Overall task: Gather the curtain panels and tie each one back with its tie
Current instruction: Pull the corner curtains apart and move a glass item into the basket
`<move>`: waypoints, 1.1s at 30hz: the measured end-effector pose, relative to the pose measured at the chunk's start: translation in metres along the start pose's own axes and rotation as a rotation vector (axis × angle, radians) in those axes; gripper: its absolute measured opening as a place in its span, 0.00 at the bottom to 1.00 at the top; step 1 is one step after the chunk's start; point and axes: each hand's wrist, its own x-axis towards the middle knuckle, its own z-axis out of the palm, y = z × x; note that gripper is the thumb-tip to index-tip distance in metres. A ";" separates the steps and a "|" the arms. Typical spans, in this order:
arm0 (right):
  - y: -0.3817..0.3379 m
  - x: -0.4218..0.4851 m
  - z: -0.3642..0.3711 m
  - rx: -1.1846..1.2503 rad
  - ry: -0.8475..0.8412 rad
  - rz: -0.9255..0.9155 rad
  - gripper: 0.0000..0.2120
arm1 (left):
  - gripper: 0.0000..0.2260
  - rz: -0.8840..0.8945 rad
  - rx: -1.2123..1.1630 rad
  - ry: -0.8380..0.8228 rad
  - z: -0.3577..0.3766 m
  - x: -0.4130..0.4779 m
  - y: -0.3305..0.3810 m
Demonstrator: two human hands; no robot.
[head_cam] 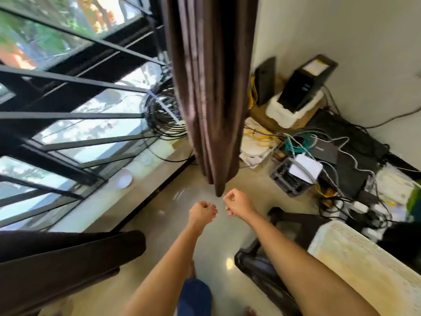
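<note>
Both hands are clenched into loose fists, side by side and just apart. The left hand (202,213) and the right hand (237,202) have their fingers curled into the palm, and nothing shows inside either grip. Just beyond the right grip, close to its knuckles, hangs the bottom tip of the dark brown curtain panel (211,87), drawn together into a narrow bundle of folds by the wall corner. No tie is visible around it, but its upper part runs out of view, so I cannot tell whether it is bound higher up. A second panel (68,258) lies well to the left of the left grip and nearer the person, broader and looser, with no band seen on it either. Beyond the grips to the left is the window grille (79,115); to the right, a tangle of cables (319,144) sits on the floor (177,197). As I judge it, the first panel is gathered, its tying is unconfirmed, and the second panel probably remains.
</note>
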 end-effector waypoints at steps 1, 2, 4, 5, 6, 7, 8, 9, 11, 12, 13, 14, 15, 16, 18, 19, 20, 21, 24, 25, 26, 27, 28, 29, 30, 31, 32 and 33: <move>-0.009 0.009 0.014 -0.006 -0.031 0.008 0.03 | 0.09 -0.023 -0.030 0.011 -0.014 0.007 -0.003; -0.022 0.019 0.032 -0.017 -0.064 0.011 0.03 | 0.09 -0.042 -0.063 0.029 -0.032 0.018 -0.009; -0.045 0.035 0.063 -0.032 -0.108 0.015 0.04 | 0.08 -0.063 -0.124 0.056 -0.064 0.038 -0.019; -0.055 0.042 0.077 -0.035 -0.125 0.023 0.05 | 0.09 -0.067 -0.148 0.076 -0.079 0.047 -0.025; -0.065 0.047 0.089 -0.026 -0.138 0.032 0.04 | 0.09 -0.071 -0.170 0.094 -0.092 0.054 -0.029; -0.074 0.054 0.106 -0.013 -0.157 0.041 0.04 | 0.09 -0.079 -0.196 0.120 -0.109 0.063 -0.037; -0.083 0.061 0.120 0.001 -0.172 0.051 0.04 | 0.08 -0.089 -0.214 0.143 -0.123 0.073 -0.044; -0.091 0.068 0.136 0.018 -0.190 0.056 0.04 | 0.08 -0.102 -0.230 0.161 -0.137 0.083 -0.053; -0.103 0.080 0.160 0.050 -0.205 0.066 0.04 | 0.07 -0.125 -0.252 0.196 -0.160 0.103 -0.070; -0.109 0.088 0.175 0.058 -0.215 0.071 0.04 | 0.08 -0.140 -0.265 0.216 -0.172 0.114 -0.079; -0.114 0.095 0.187 0.062 -0.223 0.073 0.04 | 0.09 -0.157 -0.270 0.226 -0.182 0.125 -0.086; -0.118 0.104 0.201 0.059 -0.233 0.075 0.04 | 0.11 -0.172 -0.272 0.232 -0.192 0.136 -0.094; -0.122 0.110 0.211 0.053 -0.237 0.074 0.04 | 0.12 -0.184 -0.274 0.234 -0.201 0.146 -0.100; -0.125 0.115 0.220 0.049 -0.241 0.075 0.04 | 0.13 -0.203 -0.280 0.234 -0.208 0.155 -0.104; -0.131 0.127 0.239 0.057 -0.249 0.080 0.04 | 0.14 -0.244 -0.329 0.229 -0.224 0.177 -0.115; -0.133 0.134 0.248 0.062 -0.251 0.081 0.05 | 0.15 -0.266 -0.354 0.224 -0.231 0.189 -0.121; -0.134 0.140 0.256 0.061 -0.252 0.083 0.05 | 0.15 -0.285 -0.385 0.230 -0.236 0.200 -0.125; -0.134 0.144 0.262 0.057 -0.254 0.086 0.05 | 0.14 -0.301 -0.432 0.245 -0.241 0.210 -0.129; -0.127 0.161 0.282 0.038 -0.275 0.102 0.05 | 0.13 -0.330 -0.555 0.286 -0.254 0.236 -0.129; -0.123 0.165 0.287 0.029 -0.277 0.106 0.06 | 0.13 -0.330 -0.559 0.289 -0.258 0.243 -0.128; -0.120 0.168 0.292 0.017 -0.276 0.104 0.06 | 0.14 -0.329 -0.552 0.293 -0.263 0.250 -0.127; -0.117 0.172 0.297 0.004 -0.276 0.098 0.06 | 0.15 -0.326 -0.540 0.300 -0.268 0.257 -0.130; -0.113 0.175 0.301 -0.009 -0.276 0.091 0.06 | 0.17 -0.322 -0.527 0.311 -0.272 0.264 -0.132; -0.110 0.177 0.305 -0.019 -0.278 0.082 0.07 | 0.18 -0.320 -0.504 0.324 -0.277 0.271 -0.134; -0.107 0.178 0.308 -0.025 -0.282 0.074 0.08 | 0.18 -0.319 -0.478 0.341 -0.281 0.277 -0.136; -0.104 0.179 0.311 -0.027 -0.286 0.069 0.08 | 0.19 -0.324 -0.454 0.356 -0.284 0.282 -0.137; -0.101 0.180 0.314 -0.029 -0.290 0.068 0.08 | 0.20 -0.322 -0.442 0.369 -0.286 0.287 -0.138; -0.099 0.181 0.316 -0.038 -0.294 0.062 0.08 | 0.20 -0.312 -0.434 0.381 -0.288 0.291 -0.139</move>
